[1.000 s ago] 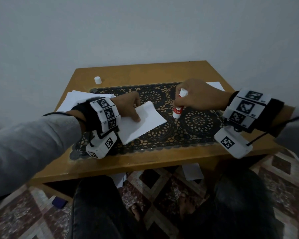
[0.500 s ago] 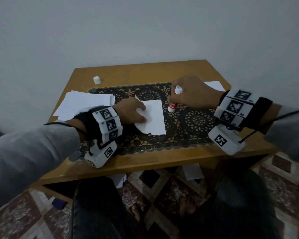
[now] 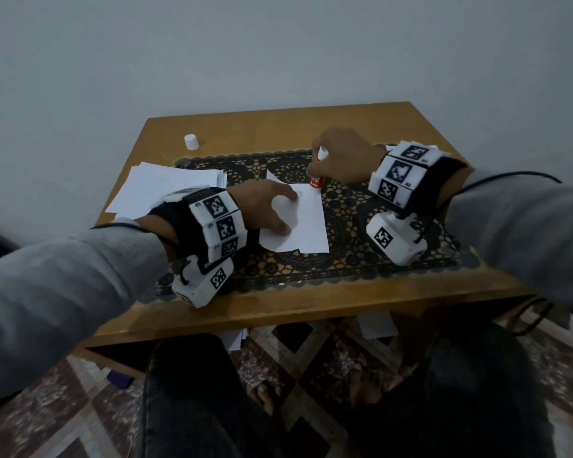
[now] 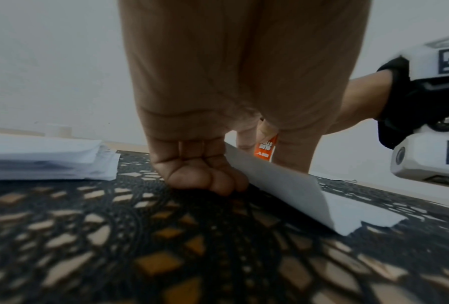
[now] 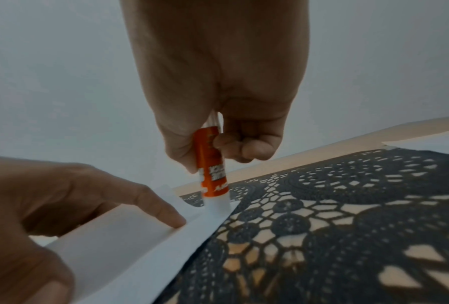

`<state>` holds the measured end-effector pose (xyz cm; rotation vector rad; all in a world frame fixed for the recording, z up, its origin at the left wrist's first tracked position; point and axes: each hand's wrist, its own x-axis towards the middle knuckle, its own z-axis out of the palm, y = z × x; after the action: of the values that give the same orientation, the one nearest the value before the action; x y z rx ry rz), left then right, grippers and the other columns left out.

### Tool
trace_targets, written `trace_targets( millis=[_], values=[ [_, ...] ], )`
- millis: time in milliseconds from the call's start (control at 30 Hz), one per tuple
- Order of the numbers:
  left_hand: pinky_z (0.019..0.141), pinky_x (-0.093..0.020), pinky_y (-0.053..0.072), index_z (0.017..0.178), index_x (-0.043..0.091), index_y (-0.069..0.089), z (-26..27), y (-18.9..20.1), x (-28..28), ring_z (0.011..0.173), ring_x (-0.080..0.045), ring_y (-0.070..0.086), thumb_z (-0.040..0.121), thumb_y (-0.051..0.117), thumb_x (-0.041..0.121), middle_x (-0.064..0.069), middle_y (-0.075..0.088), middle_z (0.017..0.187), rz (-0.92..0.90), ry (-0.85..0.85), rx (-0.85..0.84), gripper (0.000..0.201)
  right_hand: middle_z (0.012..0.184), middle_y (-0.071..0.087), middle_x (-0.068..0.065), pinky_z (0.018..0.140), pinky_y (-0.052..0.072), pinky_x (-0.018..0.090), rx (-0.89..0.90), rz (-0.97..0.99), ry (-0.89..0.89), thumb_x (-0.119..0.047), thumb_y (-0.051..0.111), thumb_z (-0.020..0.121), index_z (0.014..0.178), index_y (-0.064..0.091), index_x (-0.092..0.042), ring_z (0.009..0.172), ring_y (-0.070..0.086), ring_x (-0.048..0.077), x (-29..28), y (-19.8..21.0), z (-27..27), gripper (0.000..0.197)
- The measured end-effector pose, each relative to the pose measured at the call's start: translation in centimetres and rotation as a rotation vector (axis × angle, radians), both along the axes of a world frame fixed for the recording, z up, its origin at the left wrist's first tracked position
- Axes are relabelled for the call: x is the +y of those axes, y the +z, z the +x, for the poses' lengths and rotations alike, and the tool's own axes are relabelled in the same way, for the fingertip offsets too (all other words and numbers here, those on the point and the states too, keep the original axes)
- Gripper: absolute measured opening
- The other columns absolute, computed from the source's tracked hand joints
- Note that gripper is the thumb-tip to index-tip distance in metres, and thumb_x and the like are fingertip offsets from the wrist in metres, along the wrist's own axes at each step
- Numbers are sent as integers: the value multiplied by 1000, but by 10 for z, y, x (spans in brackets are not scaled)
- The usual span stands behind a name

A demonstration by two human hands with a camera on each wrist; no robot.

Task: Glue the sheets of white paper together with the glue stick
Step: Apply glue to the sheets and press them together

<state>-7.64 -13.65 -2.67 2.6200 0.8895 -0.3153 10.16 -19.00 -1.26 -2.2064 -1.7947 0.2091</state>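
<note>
1. Our left hand (image 3: 265,206) now lays its flat fingers (image 5: 163,207) on the sheet (image 3: 306,223), which has settled mid-mat.
2. At one o'clock, our right hand (image 3: 341,157) clenches the glue stick (image 5: 211,168), its tip newly on the far corner (gluing starts, we judge).

My wooden worktop (image 3: 420,294) is carrying a black lace mat (image 3: 344,259), a small white cap (image 3: 191,141) and a stack of white paper sheets (image 3: 159,190) lying partly on it.

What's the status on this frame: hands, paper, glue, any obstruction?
Left hand presses the white paper sheets flat. Right hand grips the orange glue stick, tip on the sheet's far corner. Nothing in the way.
</note>
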Motion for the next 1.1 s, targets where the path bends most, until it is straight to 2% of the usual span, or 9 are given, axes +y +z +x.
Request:
trace_targets(
  millis=[167, 267, 467, 567, 700, 867, 933, 1033, 1100],
  values=[
    [102, -29, 33, 141, 29, 42, 1, 1, 3, 131, -23, 40, 82, 72, 35, 0, 37, 149, -13, -8, 5, 66, 81, 66, 16, 60, 40, 33, 4, -63, 121, -26, 67, 82, 78, 67, -1, 70, 55, 23, -23, 3, -15, 25],
    [100, -28, 35, 135, 27, 52, 5, 7, 6, 129, -21, 42, 87, 67, 27, 1, 42, 146, -37, 19, -26, 51, 69, 61, 3, 58, 41, 30, -7, -80, 191, -26, 67, 83, 77, 67, -6, 64, 54, 17, -48, 5, -28, 21],
    [80, -25, 43, 94, 17, 73, 26, 19, 10, 97, -16, 58, 85, 66, 13, 0, 67, 107, -17, 58, -300, 12, 74, 66, 10, 61, 44, 37, -16, -83, 250, -29, 66, 81, 77, 67, -5, 66, 58, 24, -80, 3, -39, 24],
    [78, -27, 47, 81, 19, 70, 33, 27, 14, 97, -20, 61, 81, 65, 5, -1, 69, 97, 9, 43, -407, 15, 75, 65, 6, 57, 39, 31, 3, -104, 281, -28, 66, 82, 78, 67, -7, 66, 57, 21, -83, 3, -39, 22],
    [85, -35, 52, 87, 24, 73, 25, 43, 22, 94, -19, 62, 75, 69, 6, -2, 71, 103, -92, -30, -310, 21, 77, 66, 0, 63, 43, 32, -12, -138, 323, -29, 67, 82, 75, 65, -15, 70, 58, 16, -87, 6, -37, 16],
    [65, -21, 57, 95, 15, 73, 3, 58, 17, 74, -12, 68, 83, 62, -9, 3, 74, 85, -427, -65, 46, 29, 73, 66, 0, 63, 46, 33, -49, -108, 256, -26, 68, 81, 72, 66, -13, 70, 60, 17, -84, 15, -14, 16],
    [75, -26, 56, 100, 14, 73, -2, 54, 14, 84, -17, 66, 82, 61, -10, 5, 72, 90, -386, 10, -38, 32, 75, 64, -1, 62, 44, 32, -77, -40, 166, -28, 68, 82, 73, 67, -13, 74, 59, 18, -76, 22, 0, 17],
    [102, -33, 41, 121, 12, 65, -7, 41, 15, 116, -25, 52, 82, 65, -1, -4, 60, 126, -106, 158, -212, 41, 73, 56, -1, 59, 34, 29, -75, 93, 45, -29, 65, 84, 68, 59, -15, 75, 52, 18, -67, 34, 15, 22],
    [102, -31, 37, 128, 6, 59, -11, 28, 10, 123, -26, 49, 83, 68, 8, -8, 53, 137, -42, 155, -163, 46, 76, 57, 2, 59, 33, 29, -64, 145, 27, -30, 63, 84, 73, 61, -12, 74, 50, 18, -62, 38, 17, 21]
  ],
)
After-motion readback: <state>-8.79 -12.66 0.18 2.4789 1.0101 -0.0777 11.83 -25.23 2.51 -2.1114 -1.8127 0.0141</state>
